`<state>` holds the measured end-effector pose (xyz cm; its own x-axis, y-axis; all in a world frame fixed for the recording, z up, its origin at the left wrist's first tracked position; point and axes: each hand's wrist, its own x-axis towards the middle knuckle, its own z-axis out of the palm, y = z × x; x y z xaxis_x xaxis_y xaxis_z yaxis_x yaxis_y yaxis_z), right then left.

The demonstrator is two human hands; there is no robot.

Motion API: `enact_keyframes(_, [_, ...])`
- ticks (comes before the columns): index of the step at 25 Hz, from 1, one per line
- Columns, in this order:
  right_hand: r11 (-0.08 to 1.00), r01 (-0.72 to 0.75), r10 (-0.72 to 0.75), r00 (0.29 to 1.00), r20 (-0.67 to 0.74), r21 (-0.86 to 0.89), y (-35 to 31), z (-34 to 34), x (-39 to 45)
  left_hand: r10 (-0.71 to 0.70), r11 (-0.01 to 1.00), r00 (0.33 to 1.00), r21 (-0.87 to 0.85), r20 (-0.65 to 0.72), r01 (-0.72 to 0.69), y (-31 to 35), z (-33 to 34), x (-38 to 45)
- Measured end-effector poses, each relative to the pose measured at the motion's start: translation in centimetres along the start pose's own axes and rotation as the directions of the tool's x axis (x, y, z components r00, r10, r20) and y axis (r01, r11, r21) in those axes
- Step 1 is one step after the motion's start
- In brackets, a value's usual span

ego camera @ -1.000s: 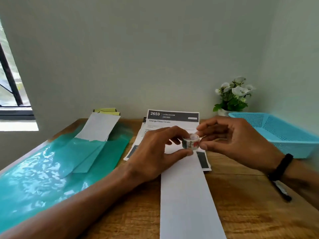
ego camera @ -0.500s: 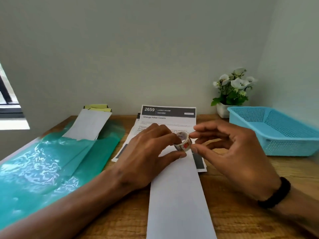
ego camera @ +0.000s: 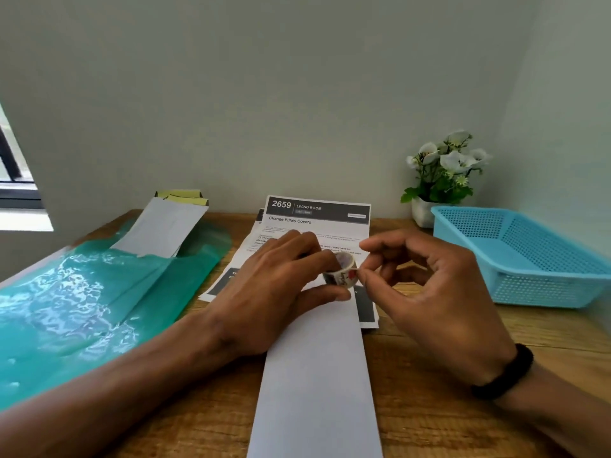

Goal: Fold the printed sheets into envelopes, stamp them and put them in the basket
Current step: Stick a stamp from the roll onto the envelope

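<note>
The folded sheet [ego camera: 317, 375] is lying flat at the near edge of the tabletop [ego camera: 446, 338], over the printed sheets [ego camera: 317, 223]. The left hand [ego camera: 274, 289] is gripping a little sticker roll [ego camera: 340, 276] above it. The right hand [ego camera: 429, 292] is pinching the roll's end. The blue basket [ego camera: 529, 259] is sitting by the right edge.

Both forearms reach forward and meet at centre. The left hand [ego camera: 277, 285] curls, thumb and fingers pinching. The right hand [ego camera: 433, 292], black band at its wrist, brings bent fingertips [ego camera: 363, 276] against it.
</note>
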<state>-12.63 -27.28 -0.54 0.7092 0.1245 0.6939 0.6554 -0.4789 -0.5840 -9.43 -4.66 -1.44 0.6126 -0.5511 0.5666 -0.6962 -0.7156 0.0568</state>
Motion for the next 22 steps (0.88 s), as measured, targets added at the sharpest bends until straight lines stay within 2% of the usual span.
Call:
enact_keyframes(7, [0.993, -0.102, 0.101, 0.995, 0.017, 0.064, 0.3, -0.6, 1.1, 0.058, 0.983, 0.996, 0.179, -0.075, -0.044, -0.6, -0.4, 2.2])
enact_keyframes(15, [0.974, -0.211, 0.220, 0.967, -0.131, 0.076, 1.9, -3.6, 2.9, -0.036, 0.983, 0.997, 0.183, 0.074, 0.022, 2.3, 0.0, 9.9])
enact_keyframes(22, [0.954, -0.287, 0.263, 0.940, -0.217, -0.085, 3.5, -4.9, 3.6, -0.142, 0.989, 0.982, 0.066, 0.126, 0.134, 4.0, 3.6, 14.2])
